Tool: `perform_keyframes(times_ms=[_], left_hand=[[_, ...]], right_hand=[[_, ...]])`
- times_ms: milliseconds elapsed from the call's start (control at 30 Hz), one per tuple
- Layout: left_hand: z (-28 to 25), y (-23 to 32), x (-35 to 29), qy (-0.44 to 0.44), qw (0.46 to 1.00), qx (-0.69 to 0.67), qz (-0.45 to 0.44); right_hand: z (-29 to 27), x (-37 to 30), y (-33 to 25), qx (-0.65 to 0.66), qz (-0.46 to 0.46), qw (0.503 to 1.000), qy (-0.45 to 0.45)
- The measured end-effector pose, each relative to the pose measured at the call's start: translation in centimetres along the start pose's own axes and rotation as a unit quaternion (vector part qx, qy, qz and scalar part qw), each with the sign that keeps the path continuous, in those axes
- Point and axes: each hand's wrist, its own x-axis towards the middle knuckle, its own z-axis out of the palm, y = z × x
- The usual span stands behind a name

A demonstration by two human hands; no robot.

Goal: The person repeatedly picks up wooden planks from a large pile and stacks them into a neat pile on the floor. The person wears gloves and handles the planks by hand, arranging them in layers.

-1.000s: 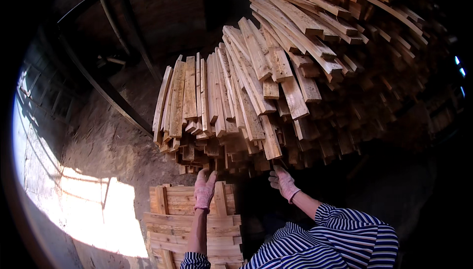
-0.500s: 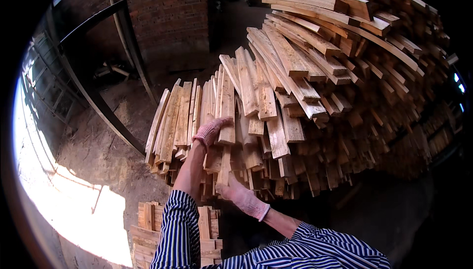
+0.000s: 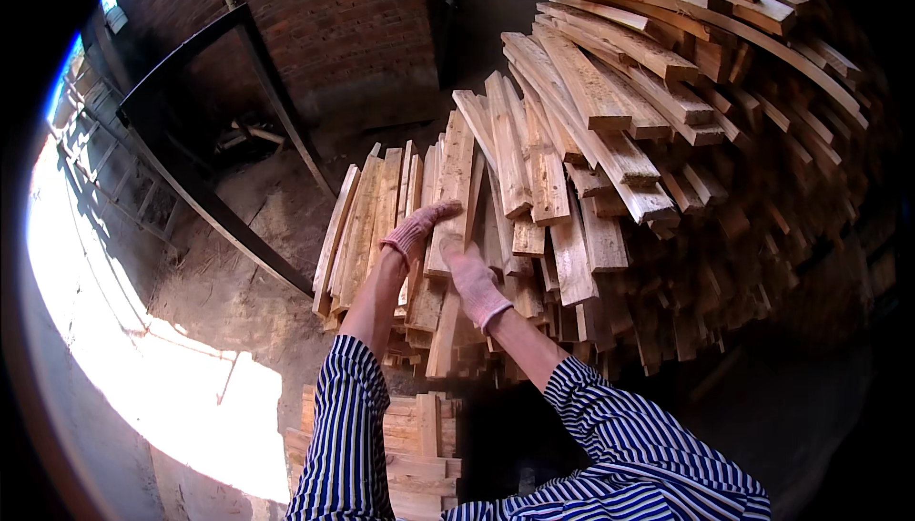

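Note:
Both hands wear pinkish knit gloves and are at one wooden board (image 3: 452, 163) near the left end of a large pile. My left hand (image 3: 419, 229) is closed over the board's left edge, its fingers lying across the upper face. Against the right side near the board's close end, my right hand (image 3: 475, 283) is closed too, with its fingertips partly hidden. Below them another board (image 3: 444, 338) juts from the pile toward me, passing beside my right glove.
The pile of loose boards (image 3: 591, 92) rises high to the right. A smaller crisscross stack (image 3: 419, 469) stands low in front of me. To the left are a dark metal frame (image 3: 214, 235) and a sunlit floor patch (image 3: 210, 407); a brick wall (image 3: 334, 25) is behind.
My right hand has moved up from the lower jutting board to the right side of the board under my left hand. The view has shifted, so the pile sits farther right.

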Motion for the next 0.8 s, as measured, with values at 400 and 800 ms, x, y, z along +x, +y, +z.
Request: perform_keyframes(times_ms=[400, 800], left_hand=[[0.3, -9.6, -29.0, 0.056, 0.991, -0.076, -0.094], [-4.1, 0.4, -43.6, 0.367, 0.92, -0.021, 0.135]], right_hand=[[5.1, -14.0, 5.1, 0.676, 0.142, 0.645, -0.326], [10.9, -21.5, -12.4, 0.454, -0.09, 0.649, -0.604]])
